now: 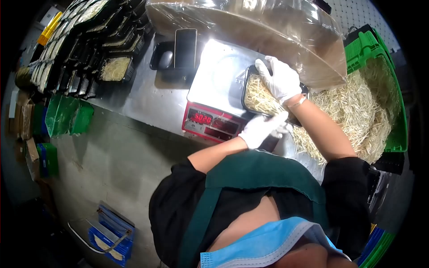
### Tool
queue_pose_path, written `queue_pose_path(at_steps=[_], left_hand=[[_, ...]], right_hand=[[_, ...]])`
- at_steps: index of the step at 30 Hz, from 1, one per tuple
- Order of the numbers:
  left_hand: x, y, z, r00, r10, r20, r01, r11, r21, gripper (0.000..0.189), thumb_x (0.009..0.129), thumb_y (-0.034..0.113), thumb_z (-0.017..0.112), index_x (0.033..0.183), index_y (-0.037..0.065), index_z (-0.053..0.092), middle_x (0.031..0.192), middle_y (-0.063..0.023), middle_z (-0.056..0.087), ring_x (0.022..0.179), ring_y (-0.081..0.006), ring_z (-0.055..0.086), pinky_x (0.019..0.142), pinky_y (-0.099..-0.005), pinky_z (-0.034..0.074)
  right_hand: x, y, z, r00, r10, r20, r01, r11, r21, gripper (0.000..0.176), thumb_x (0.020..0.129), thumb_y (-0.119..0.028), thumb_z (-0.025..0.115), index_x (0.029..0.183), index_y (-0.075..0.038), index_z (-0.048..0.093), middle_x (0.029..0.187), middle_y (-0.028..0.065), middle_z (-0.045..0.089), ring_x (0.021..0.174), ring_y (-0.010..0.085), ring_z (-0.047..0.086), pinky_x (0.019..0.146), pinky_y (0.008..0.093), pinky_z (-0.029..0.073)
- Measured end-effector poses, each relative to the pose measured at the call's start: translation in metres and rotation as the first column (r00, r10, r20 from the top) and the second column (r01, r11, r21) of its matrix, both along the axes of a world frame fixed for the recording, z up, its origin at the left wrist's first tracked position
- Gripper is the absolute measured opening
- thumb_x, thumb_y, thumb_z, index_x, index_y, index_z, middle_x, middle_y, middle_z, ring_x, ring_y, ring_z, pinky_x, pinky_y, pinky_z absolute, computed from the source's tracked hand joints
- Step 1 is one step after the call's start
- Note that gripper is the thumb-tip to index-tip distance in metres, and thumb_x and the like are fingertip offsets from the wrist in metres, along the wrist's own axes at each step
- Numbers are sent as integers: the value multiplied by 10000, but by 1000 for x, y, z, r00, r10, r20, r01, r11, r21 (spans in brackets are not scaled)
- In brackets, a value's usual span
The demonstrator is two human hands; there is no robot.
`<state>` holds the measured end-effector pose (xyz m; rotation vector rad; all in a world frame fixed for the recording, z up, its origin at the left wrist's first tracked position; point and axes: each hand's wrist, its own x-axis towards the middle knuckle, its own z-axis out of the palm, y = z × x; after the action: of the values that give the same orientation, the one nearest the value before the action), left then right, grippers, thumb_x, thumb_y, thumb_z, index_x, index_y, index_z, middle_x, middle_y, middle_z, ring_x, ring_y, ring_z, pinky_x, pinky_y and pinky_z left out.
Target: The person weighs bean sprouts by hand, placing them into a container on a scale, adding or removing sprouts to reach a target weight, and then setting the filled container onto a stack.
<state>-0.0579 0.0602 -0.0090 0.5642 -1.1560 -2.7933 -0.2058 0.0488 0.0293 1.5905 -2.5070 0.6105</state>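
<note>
A black plastic tray [260, 96] of pale bean sprouts is at the right edge of a weighing scale [213, 80] with a lit red display. My right hand [280, 80], in a white glove, reaches over the tray's right side, its thumb and fingers at the far rim. At the near rim my left hand [263, 130], also gloved in white, has its fingers closed on the edge, partly hidden. Just right of both hands lies a large heap of loose bean sprouts [351, 111]. Black edges of something show under my right wrist, mostly covered.
Stacked black trays of sprouts [115, 69] fill the table's left end. A phone [185, 48] rests against a small black tray [161, 56] behind the scale. A big plastic-wrapped bundle [250, 31] borders the far side. A green crate [393, 102] lies tipped at right.
</note>
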Motion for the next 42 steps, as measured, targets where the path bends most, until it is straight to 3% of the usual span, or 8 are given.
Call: queue_pose_path(at_steps=[12,19,21,26,28,32,34,42], left_hand=[[55,-13,1,901,-363,238,432,695,-575,492,901,435,524,883,-27,690,822,-85,693,792,-145,630,747,-260,488],[-6,-25,12,865,472,169,-190,620,-761,332,811,320,655,746,-5,646,603,-106,619,476,-160,564,491,-258,464],[0,-65,13,880,468,80,-450,876,-174,243,781,239,661,752,-2,644,537,-79,567,397,-150,498,400,-269,402],[100,-195,-17,402,834,-377,-889,258,-378,242,763,95,613,956,-50,632,841,-127,647,635,-190,624,509,-258,492],[123,-231,22,169,938,-302,-942,244,232,226,831,102,567,961,-82,584,832,-164,639,620,-251,633,552,-308,537],[208,-381,-45,207,974,92,-824,224,-520,357,827,294,591,805,-60,632,698,-181,656,553,-273,624,540,-330,498],[202,-381,-28,-366,923,117,-298,3,-955,557,842,478,543,907,-67,635,981,-167,663,834,-292,640,731,-377,500],[209,-377,-34,48,997,-57,-947,28,-319,796,847,662,373,1360,53,358,1332,-87,432,1154,-266,434,970,-397,341]], right_hand=[[-23,229,-7,729,-177,661,553,721,-417,504,890,-254,568,1265,63,456,1265,194,502,1184,258,479,1025,374,348],[5,238,-58,568,25,823,474,808,-351,338,947,-150,492,1224,43,481,1197,143,557,1123,195,533,980,307,384],[6,231,-45,590,50,806,384,861,-334,332,950,-137,477,1218,58,492,1198,147,560,1129,195,526,979,301,383],[-10,307,-47,817,-280,504,444,864,-239,296,925,-68,484,1182,72,528,1201,161,566,1110,221,532,982,307,386],[-31,359,-32,763,-597,247,643,740,-198,330,905,-110,539,1176,77,537,1182,184,575,1094,235,540,975,315,391],[-63,441,19,374,-913,-162,860,407,-307,485,891,-274,567,1213,82,495,1201,221,556,1123,295,533,963,345,410],[-74,465,32,211,-929,-303,955,262,-139,494,901,-299,540,1218,77,491,1201,226,552,1121,305,532,960,351,412],[-91,487,10,387,-882,-268,854,234,464,546,938,-397,435,1240,56,475,1202,246,538,1110,346,526,949,373,420]])
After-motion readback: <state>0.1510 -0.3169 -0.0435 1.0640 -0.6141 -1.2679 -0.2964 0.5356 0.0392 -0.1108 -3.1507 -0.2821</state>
